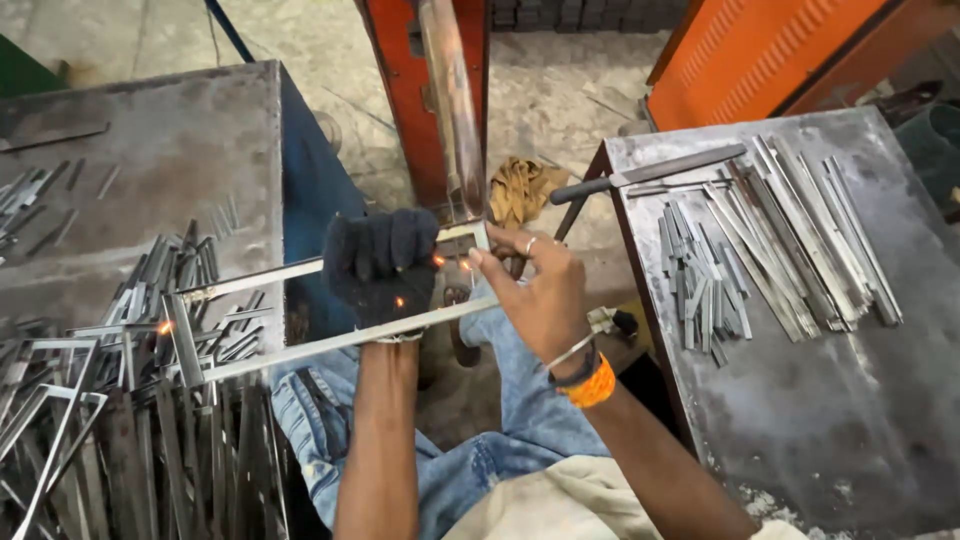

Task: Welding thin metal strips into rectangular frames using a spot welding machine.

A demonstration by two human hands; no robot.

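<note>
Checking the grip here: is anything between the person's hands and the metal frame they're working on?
Only a dark glove: the left hand grips the metal frame through it. The bare right hand pinches the frame's end directly; nothing visible lies between.

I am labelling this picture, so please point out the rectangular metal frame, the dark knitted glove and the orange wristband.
rectangular metal frame (300,347), head view, on its lower long bar.
dark knitted glove (381,265), head view, on the back of the left hand.
orange wristband (592,385), head view, on the band at the right wrist.
</note>
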